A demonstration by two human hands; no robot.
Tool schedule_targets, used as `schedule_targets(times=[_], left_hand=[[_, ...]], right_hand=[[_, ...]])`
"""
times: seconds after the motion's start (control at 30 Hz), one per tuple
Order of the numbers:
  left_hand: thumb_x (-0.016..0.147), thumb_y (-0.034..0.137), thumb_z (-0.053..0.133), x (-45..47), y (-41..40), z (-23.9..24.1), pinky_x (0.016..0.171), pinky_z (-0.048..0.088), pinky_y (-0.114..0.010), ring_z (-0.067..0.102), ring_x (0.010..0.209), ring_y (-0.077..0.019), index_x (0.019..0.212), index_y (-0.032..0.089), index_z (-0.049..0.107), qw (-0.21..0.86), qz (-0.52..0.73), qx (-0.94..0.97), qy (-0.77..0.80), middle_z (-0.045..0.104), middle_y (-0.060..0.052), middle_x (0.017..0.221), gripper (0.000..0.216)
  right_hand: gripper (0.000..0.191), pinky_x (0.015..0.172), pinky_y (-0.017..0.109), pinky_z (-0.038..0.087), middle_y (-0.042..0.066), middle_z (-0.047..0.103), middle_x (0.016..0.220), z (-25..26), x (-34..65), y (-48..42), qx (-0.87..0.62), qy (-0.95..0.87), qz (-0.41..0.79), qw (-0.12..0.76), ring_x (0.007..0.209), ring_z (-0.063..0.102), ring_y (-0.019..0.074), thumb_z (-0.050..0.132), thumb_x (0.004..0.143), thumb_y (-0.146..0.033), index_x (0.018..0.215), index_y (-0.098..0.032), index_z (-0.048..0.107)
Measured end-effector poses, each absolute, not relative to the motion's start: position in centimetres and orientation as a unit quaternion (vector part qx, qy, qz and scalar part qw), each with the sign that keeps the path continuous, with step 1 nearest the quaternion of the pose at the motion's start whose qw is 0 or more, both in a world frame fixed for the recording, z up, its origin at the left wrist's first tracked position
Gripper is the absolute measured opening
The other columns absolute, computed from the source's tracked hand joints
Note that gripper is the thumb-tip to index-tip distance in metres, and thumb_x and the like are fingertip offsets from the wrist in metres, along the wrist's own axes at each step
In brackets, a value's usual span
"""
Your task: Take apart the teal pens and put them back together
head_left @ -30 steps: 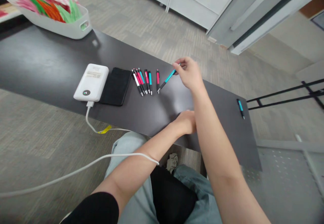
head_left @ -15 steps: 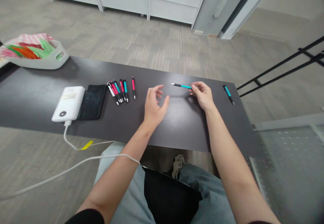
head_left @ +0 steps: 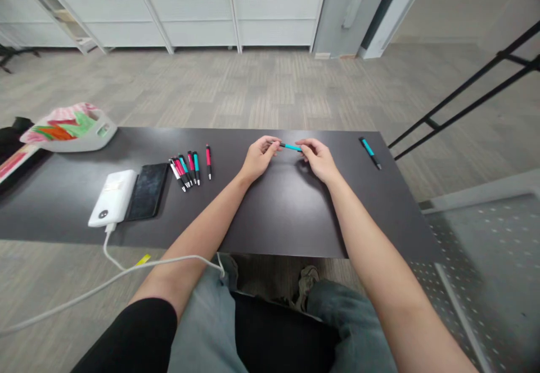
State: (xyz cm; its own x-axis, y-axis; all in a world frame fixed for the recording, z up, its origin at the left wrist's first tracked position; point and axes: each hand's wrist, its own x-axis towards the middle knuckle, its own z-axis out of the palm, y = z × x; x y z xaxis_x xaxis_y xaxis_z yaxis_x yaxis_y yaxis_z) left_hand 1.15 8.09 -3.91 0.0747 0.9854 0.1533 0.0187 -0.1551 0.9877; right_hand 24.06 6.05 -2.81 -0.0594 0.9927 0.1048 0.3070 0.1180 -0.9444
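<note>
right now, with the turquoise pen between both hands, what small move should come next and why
Probably hold the right hand steady and firm up the left hand on the turquoise-and-black pen: fingers meet it at opposite ends, apparently above the dark tabletop, so a firmer pinch should limit twisting.

The held pen (head_left: 291, 147) is turquoise and black. Left of the grip, clustered pens (head_left: 196, 165) are red, turquoise and white with black; the phone (head_left: 147, 192) is black, the power bank (head_left: 113, 196) white. The table (head_left: 287, 215) beneath is dark grey.
</note>
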Motion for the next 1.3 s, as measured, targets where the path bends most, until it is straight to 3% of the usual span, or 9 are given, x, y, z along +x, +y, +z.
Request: schedule_targets(times=[0.1,0.23,0.5,0.73,0.9,1.03,1.1,1.2,1.3], left_hand=[[0.108,0.039,0.091,0.1,8.4,-4.4,0.085,0.066,-0.042,0.077,0.081,-0.0253,0.107,0.022,0.085,0.486,0.491,0.591,0.417,0.089,-0.011,0.097,0.018],[0.111,0.049,0.082,-1.4,8.7,-4.8,0.083,0.062,-0.041,0.072,0.078,-0.0255,0.106,0.025,0.086,0.419,0.461,0.658,0.422,0.087,-0.009,0.095,0.024],[0.118,0.06,0.063,-1.9,8.7,-4.7,0.077,0.04,-0.041,0.057,0.076,-0.0293,0.077,0.03,0.057,0.266,0.388,0.758,0.451,0.065,-0.006,0.077,0.05],[0.116,0.077,0.048,-2.3,8.8,-4.1,0.074,0.038,-0.042,0.053,0.072,-0.0304,0.074,0.032,0.046,0.275,0.357,0.782,0.431,0.059,-0.006,0.071,0.062],[0.115,0.085,0.045,-2.1,8.4,-3.9,0.074,0.039,-0.042,0.053,0.07,-0.0281,0.072,0.032,0.047,0.3,0.358,0.762,0.448,0.059,-0.004,0.069,0.069],[0.117,0.082,0.042,-2.2,8.2,-3.9,0.074,0.043,-0.041,0.056,0.07,-0.0282,0.071,0.031,0.052,0.294,0.357,0.755,0.465,0.061,-0.004,0.067,0.069],[0.117,0.079,0.044,-2.2,8.1,-3.9,0.074,0.045,-0.041,0.058,0.071,-0.0283,0.071,0.031,0.055,0.292,0.355,0.759,0.462,0.062,-0.004,0.067,0.068],[0.118,0.075,0.047,-2.2,8.0,-3.9,0.074,0.046,-0.041,0.062,0.07,-0.0284,0.071,0.031,0.058,0.296,0.354,0.764,0.451,0.064,-0.004,0.068,0.065],[0.118,0.073,0.05,-2.1,7.9,-3.9,0.073,0.043,-0.042,0.063,0.07,-0.0284,0.071,0.031,0.057,0.294,0.349,0.766,0.454,0.065,-0.004,0.067,0.064]], right_hand=[[0.022,0.11,0.05,0.068,0.003,0.089,0.107,-2.4,24.0,5.5,-0.51,-0.687,0.343,0.386,0.109,0.086,0.0323,0.073,0.113,-0.051,0.107,-0.037,0.089],[0.031,0.098,0.045,0.065,0.0,0.09,0.101,-2.0,24.1,5.3,-0.523,-0.717,0.311,0.341,0.102,0.086,0.0325,0.071,0.113,-0.058,0.104,-0.037,0.092],[0.054,0.091,0.044,0.06,0.002,0.077,0.08,-1.4,23.8,5.2,-0.554,-0.724,0.295,0.284,0.088,0.078,0.0325,0.061,0.116,-0.077,0.089,-0.036,0.085],[0.035,0.114,0.045,0.062,0.006,0.09,0.116,-1.4,23.6,5.1,-0.55,-0.751,0.257,0.261,0.117,0.083,0.0323,0.059,0.119,-0.055,0.098,-0.036,0.08],[0.02,0.116,0.046,0.064,0.008,0.088,0.132,-1.3,23.6,4.9,-0.537,-0.76,0.23,0.285,0.125,0.081,0.0312,0.066,0.117,-0.049,0.117,-0.036,0.081],[0.024,0.112,0.047,0.064,0.005,0.09,0.126,-1.2,23.8,4.9,-0.532,-0.766,0.242,0.268,0.118,0.083,0.0319,0.069,0.115,-0.044,0.133,-0.038,0.083],[0.026,0.113,0.05,0.063,0.006,0.091,0.122,-1.1,24.0,5.1,-0.525,-0.773,0.246,0.257,0.116,0.084,0.0338,0.066,0.118,-0.048,0.131,-0.038,0.086],[0.031,0.121,0.054,0.061,0.009,0.09,0.128,-1.1,24.4,5.4,-0.515,-0.786,0.223,0.257,0.129,0.083,0.0363,0.059,0.122,-0.048,0.118,-0.037,0.088],[0.024,0.122,0.053,0.061,0.008,0.09,0.133,-1.1,24.6,5.4,-0.512,-0.788,0.224,0.259,0.129,0.082,0.0353,0.065,0.118,-0.043,0.124,-0.038,0.087]])
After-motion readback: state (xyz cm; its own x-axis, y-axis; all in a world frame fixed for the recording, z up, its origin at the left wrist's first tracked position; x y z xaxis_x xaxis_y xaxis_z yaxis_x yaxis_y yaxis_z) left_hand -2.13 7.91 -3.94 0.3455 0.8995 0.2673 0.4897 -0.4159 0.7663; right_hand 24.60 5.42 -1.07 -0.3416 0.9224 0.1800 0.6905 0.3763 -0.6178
